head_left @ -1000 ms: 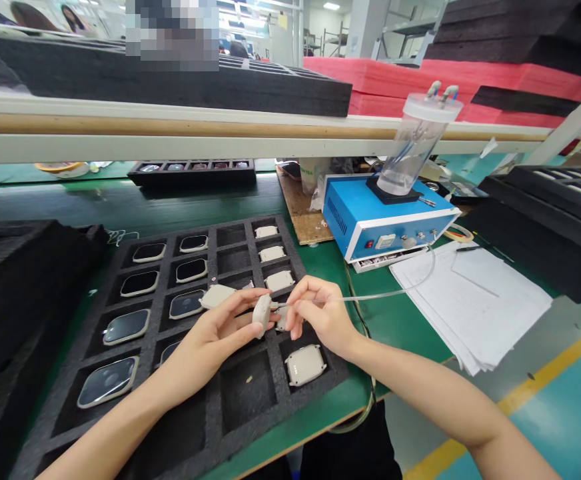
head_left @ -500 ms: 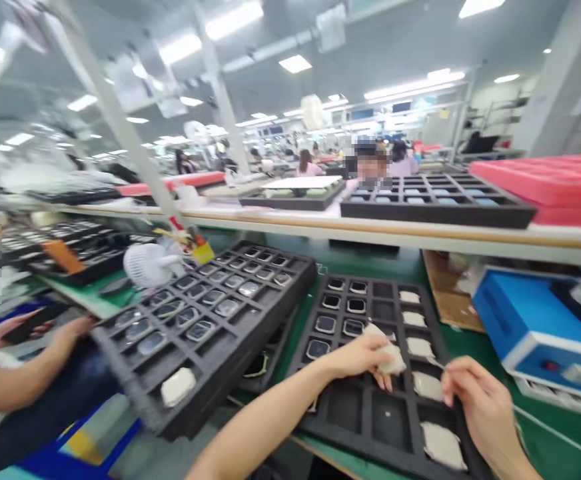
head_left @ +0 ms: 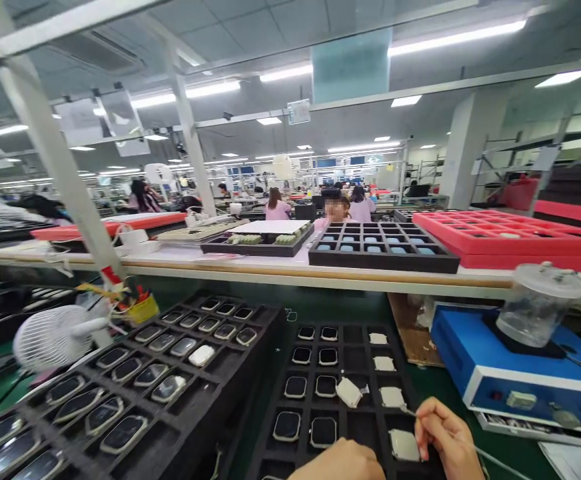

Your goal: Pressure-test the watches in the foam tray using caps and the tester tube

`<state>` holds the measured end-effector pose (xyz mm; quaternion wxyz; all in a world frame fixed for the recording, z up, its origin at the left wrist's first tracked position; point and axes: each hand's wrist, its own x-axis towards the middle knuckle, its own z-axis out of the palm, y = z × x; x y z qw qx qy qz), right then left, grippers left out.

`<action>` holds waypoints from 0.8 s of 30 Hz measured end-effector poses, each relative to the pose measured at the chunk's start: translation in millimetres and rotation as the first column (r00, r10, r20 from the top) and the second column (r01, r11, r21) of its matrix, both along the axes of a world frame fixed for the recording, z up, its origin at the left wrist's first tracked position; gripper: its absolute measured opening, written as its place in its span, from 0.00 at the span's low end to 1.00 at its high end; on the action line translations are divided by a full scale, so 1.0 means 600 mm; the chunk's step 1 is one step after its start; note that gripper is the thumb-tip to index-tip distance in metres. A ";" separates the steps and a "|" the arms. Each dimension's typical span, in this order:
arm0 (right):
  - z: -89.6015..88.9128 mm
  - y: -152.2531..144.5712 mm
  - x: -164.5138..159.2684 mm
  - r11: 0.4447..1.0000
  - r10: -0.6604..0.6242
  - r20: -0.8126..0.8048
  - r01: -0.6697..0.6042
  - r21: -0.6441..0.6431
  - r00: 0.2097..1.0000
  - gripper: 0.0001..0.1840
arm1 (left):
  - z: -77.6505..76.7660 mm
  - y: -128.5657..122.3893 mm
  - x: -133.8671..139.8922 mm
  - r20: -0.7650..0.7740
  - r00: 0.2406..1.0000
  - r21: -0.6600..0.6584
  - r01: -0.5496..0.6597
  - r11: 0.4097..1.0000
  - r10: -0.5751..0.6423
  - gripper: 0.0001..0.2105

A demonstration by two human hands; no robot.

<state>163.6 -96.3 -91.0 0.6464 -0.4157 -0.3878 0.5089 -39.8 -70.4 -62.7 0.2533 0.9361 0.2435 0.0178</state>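
Note:
My right hand (head_left: 445, 433) pinches a thin pen-like tool (head_left: 409, 411) with a pale tube trailing behind. The tool's tip is near a cream rounded-square piece (head_left: 393, 397) in the right column of a black compartment tray (head_left: 358, 427). Beside my right fingertips lies another cream piece (head_left: 404, 445). My left hand (head_left: 343, 461) is over the tray's front part, cut off by the bottom edge, its fingers hidden. A tilted cream piece (head_left: 349, 392) with a small tab rests across a compartment edge. Dark-screened watch faces (head_left: 287, 425) fill the tray's left columns.
A second black tray (head_left: 195, 413) of watch faces stands to the left, near a white fan (head_left: 53, 337). On the right is a blue machine (head_left: 515, 380) with a clear lidded jar (head_left: 543, 307). A shelf (head_left: 250, 272) holding trays crosses behind.
The cream piece in my left hand has been let go and now lies tilted in the tray. My left hand has drawn back toward me. The camera view has shifted.

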 end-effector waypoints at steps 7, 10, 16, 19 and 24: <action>0.017 -0.001 0.001 0.999 0.017 0.111 -0.022 0.044 0.994 0.13 | 0.018 -0.007 -0.010 0.081 0.993 0.021 -0.083 0.996 0.082 0.06; 0.025 0.001 0.001 0.999 0.009 0.115 -0.013 0.033 0.993 0.10 | 0.030 -0.014 -0.011 0.102 0.988 -0.009 -0.120 0.993 0.120 0.06; 0.033 -0.003 0.001 0.999 0.015 0.061 -0.017 0.029 0.998 0.05 | 0.034 0.029 -0.001 0.206 0.832 0.046 -0.534 0.845 0.515 0.11; 0.032 -0.005 -0.003 0.999 0.035 0.049 -0.035 -0.002 0.998 0.03 | 0.030 0.074 -0.003 0.179 0.697 0.045 -0.711 0.702 0.694 0.13; 0.023 0.000 -0.012 0.997 0.076 0.048 -0.075 -0.014 0.996 0.02 | 0.028 0.124 -0.001 0.019 0.688 0.001 -0.726 0.688 0.726 0.12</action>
